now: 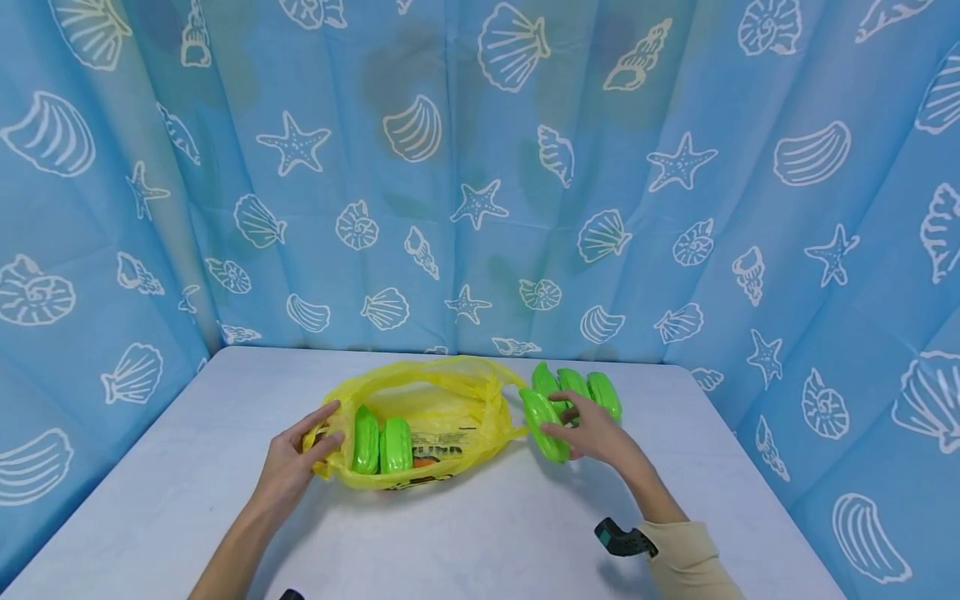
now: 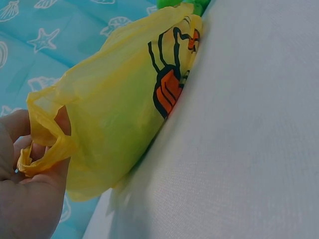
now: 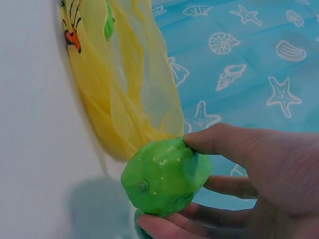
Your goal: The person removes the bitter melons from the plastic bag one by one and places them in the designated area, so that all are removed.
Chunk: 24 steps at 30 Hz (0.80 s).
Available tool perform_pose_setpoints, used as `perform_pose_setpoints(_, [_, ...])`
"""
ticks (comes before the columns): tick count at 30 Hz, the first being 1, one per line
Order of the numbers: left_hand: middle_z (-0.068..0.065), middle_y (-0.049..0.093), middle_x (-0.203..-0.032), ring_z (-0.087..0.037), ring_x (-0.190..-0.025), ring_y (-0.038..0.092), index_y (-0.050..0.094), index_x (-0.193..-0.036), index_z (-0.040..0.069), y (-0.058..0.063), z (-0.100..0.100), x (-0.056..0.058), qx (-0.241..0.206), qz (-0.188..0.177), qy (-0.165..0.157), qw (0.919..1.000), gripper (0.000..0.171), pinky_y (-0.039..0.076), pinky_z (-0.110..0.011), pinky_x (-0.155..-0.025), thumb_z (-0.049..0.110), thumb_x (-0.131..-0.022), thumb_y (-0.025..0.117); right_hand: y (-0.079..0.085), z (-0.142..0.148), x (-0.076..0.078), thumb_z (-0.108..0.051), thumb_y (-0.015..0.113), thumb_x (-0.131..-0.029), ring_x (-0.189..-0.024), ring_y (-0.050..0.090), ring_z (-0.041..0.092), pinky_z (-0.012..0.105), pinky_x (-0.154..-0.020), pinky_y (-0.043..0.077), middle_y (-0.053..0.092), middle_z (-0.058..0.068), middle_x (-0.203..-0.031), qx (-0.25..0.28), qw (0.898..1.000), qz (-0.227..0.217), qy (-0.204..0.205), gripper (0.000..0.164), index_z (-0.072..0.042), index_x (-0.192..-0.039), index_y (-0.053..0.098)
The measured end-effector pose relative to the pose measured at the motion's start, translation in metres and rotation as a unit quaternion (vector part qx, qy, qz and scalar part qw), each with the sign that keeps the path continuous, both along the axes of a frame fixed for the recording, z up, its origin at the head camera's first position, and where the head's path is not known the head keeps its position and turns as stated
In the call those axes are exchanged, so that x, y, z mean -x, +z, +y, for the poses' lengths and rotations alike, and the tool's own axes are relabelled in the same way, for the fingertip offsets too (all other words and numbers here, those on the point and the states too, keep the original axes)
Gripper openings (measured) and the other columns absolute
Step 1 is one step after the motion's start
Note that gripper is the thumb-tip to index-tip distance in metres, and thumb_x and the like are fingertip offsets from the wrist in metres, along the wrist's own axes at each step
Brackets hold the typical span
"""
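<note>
1. Left hand (image 1: 294,457) — gripping yellow bag (image 1: 493,412) at its 9 o'clock; two green pieces (image 1: 366,442) inside.
2. Right hand (image 1: 591,429) — holding green piece (image 1: 542,423), bag's 3 o'clock.
3. Three further pieces (image 1: 574,382): about 1 o'clock from it.

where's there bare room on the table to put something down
The table is bare in front of the yellow bag, left of the left hand out to the edge, and right of the right hand. It's crowded at the bag's right end, where the right hand holds a green piece near three more green pieces.
</note>
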<state>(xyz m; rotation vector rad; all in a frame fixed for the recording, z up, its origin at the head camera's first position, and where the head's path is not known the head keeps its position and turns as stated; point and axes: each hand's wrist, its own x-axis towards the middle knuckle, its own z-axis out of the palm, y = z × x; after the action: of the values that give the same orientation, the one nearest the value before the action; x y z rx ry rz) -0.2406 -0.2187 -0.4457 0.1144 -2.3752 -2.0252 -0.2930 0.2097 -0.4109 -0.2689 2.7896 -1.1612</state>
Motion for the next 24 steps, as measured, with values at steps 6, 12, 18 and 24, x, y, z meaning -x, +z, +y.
perform_pose_setpoints(6, [-0.002, 0.029, -0.16, -0.016, -0.123, 0.043, 0.042, -0.149, 0.027, -0.001, 0.0, 0.001, -0.001, -0.001, 0.002, 1.0, 0.061, 0.049, -0.009, -0.088, 0.035, -0.094, 0.065, -0.005, 0.008, -0.001, -0.032, 0.071, -0.089, -0.061, 0.063, 0.017, 0.033, -0.057, 0.058, 0.062, 0.019, -0.113, -0.004, 1.0, -0.003, 0.001, 0.06, -0.01, -0.14, 0.049])
perform_pose_setpoints(12, [-0.002, 0.029, -0.16, -0.015, -0.122, 0.044, 0.042, -0.149, 0.027, -0.002, 0.0, 0.001, 0.0, 0.0, 0.0, 1.0, 0.061, 0.049, -0.009, -0.088, 0.035, -0.094, 0.065, -0.008, 0.016, -0.006, -0.032, 0.071, -0.09, -0.064, 0.063, 0.016, 0.035, -0.057, 0.058, 0.062, 0.019, -0.112, -0.005, 1.0, -0.011, -0.004, 0.061, -0.008, -0.14, 0.048])
perform_pose_setpoints(18, [-0.002, 0.03, -0.16, -0.013, -0.119, 0.046, 0.042, -0.149, 0.026, -0.001, 0.0, 0.001, -0.003, 0.005, -0.002, 1.0, 0.06, 0.05, -0.01, -0.088, 0.033, -0.094, 0.065, -0.011, 0.023, -0.011, -0.031, 0.073, -0.088, -0.068, 0.063, 0.017, 0.034, -0.056, 0.058, 0.062, 0.018, -0.109, -0.006, 1.0, -0.02, -0.015, 0.063, -0.006, -0.14, 0.048])
perform_pose_setpoints(24, [-0.003, 0.031, -0.159, -0.014, -0.118, 0.047, 0.042, -0.149, 0.025, -0.001, 0.0, 0.001, 0.0, 0.003, 0.001, 1.0, 0.061, 0.05, -0.01, -0.087, 0.034, -0.094, 0.066, -0.019, 0.025, -0.014, -0.03, 0.073, -0.088, -0.067, 0.065, 0.017, 0.034, -0.054, 0.058, 0.064, 0.017, -0.105, -0.001, 0.999, -0.035, -0.017, 0.062, -0.004, -0.139, 0.049])
